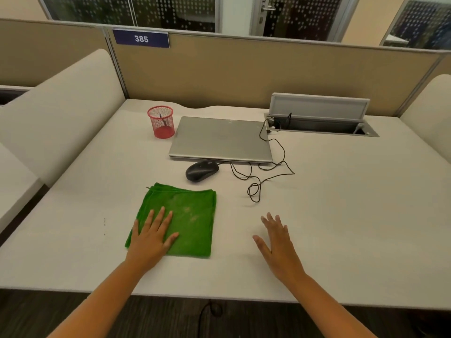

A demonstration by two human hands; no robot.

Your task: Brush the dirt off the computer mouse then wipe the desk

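A black wired computer mouse [202, 170] lies on the pale desk [341, 203], just in front of a closed silver laptop [220, 140]. Nearer to me a folded green cloth [188, 215] lies flat on the desk, with faint dusty marks on top. My left hand [152, 237] rests flat on the cloth's near left part, fingers straight. My right hand [278, 242] is spread open over the bare desk to the right of the cloth, holding nothing. Both hands are well short of the mouse.
A red mesh pen cup [161, 121] stands left of the laptop. The mouse's black cable [256, 181] loops across the desk to an open cable box [319, 123] at the back right. Fabric partitions wall the desk at the back and left.
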